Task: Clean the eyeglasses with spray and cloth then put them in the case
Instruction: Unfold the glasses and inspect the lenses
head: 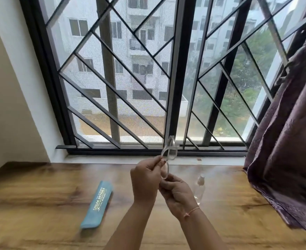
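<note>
A person holds clear-framed eyeglasses [172, 150] above a glossy wood-grain table [40, 195], the left hand [145, 179] pinching the frame midway and the right hand [177, 191] curled round its lower lens. A slim blue case [98, 202] with gold print lies flat at left; a transparent spray bottle [200, 186], blurred, stands partly hidden behind the right hand. A crinkled purple curtain [284, 141] is cut off at right

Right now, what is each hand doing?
Left hand: fingers pinch the clear-framed eyeglasses.
Right hand: fingers grip the same eyeglasses lower down.
</note>
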`<state>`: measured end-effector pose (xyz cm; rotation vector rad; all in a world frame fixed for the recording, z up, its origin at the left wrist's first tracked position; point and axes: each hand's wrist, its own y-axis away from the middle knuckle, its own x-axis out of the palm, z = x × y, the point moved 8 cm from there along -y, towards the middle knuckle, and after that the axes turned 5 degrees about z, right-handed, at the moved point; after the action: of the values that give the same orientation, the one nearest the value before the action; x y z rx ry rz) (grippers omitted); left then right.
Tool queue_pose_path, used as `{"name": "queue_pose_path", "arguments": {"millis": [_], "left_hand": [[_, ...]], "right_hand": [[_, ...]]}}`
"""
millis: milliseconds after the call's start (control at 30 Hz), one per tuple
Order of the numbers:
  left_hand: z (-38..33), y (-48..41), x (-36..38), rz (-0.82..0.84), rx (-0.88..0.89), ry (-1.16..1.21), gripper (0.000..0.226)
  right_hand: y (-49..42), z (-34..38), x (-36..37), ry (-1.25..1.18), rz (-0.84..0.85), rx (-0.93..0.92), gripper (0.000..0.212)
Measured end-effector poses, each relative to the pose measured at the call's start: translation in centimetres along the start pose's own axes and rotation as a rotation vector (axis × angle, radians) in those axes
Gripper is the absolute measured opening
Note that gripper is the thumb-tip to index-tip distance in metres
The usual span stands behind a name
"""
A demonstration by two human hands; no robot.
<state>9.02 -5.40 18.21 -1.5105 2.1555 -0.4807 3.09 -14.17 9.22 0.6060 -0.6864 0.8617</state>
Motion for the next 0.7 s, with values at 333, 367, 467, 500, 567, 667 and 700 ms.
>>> {"name": "queue_pose_path", "arguments": {"millis": [333,367,467,500,567,667,700], "left_hand": [[0.9,-0.5,2.0,0.239,0.434,-0.870,0.022],[1.4,-0.5,2.4,0.261,0.444,-0.875,0.022],[2.3,-0.1,2.8,0.274,0.459,-0.862,0.017],[2.4,0.1,2.9,0.264,0.470,-0.850,0.015],[2.4,0.3,2.8,0.247,0.495,-0.826,0.013],[2.5,0.4,2.7,0.246,0.512,-0.820,0.018],[2.6,0.4,2.7,0.253,0.512,-0.824,0.019]], "right_hand": [[1.1,7.3,-4.4,0.248,-0.311,-0.462,0.019],[1.5,8.0,-3.9,0.382,-0.310,-0.530,0.020],[2.2,8.8,-1.1,0.963,-0.252,-0.732,0.021],[2.3,8.6,-0.2,1.158,-0.241,-0.796,0.021],[2.4,8.3,0.9,1.410,-0.235,-0.903,0.021],[2.3,8.0,1.0,1.540,-0.230,-0.953,0.027],[2.2,8.0,1.0,1.551,-0.234,-0.951,0.028]]}}
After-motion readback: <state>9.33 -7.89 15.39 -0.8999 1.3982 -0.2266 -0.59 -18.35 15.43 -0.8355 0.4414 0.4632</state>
